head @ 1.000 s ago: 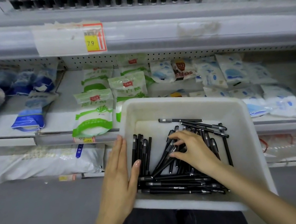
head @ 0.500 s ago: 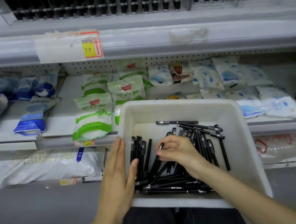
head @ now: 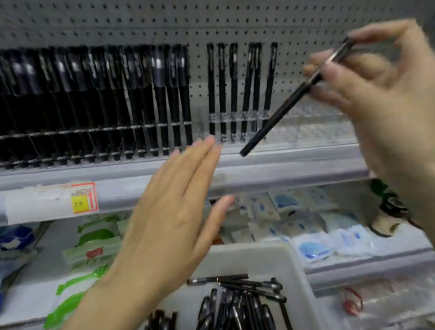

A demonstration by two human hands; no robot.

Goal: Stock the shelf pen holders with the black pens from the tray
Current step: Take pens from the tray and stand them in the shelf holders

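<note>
head cam | R hand [head: 397,113] pinches 1 black pen [head: 281,109] at upper end, thumb + fingertips; tip down, just before clear plastic holder [head: 313,124], not yet in | L hand [head: 170,234] flat, holds nothing | spare pens [head: 231,318] in white tray [head: 299,278] | pen: light, stiff, slim smooth barrel; est. may slip, grip high.

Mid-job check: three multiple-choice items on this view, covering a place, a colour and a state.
1. The empty holder slots lie where? A left of the packed pens B right of them C above them
2. The price tag's 7.9 patch is? A yellow B blue C green
3. The right hand is? A empty B pinching one black pen C making a fist
1 B: clear slots show right of the full rows. 2 A: yellow behind the digits. 3 B: fingers hold the pen's top end.
</note>
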